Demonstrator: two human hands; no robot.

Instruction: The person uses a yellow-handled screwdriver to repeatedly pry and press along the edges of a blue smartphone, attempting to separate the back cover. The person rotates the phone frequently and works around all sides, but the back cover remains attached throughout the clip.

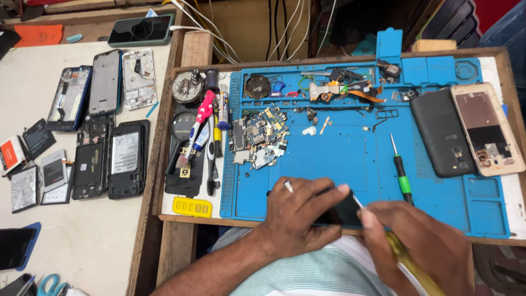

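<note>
Phone (pixel 344 211), a flat dark glossy slab, sits at the blue rubbery mat's (pixel 329 164) near edge, my left hand (pixel 298 216) clamped on it. My right hand (pixel 422 246) grips a yellow-handled tool (pixel 408 260) beside it.

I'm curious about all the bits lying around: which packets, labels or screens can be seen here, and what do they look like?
Phone with dark screen: far left, top of the table, greenish edge.
Orange-and-white packet: left edge, small and flat.
White label: on a black phone body left of the tray, rectangular.
Dark screen: under the left hand and right hand, front of the blue mat.
</note>
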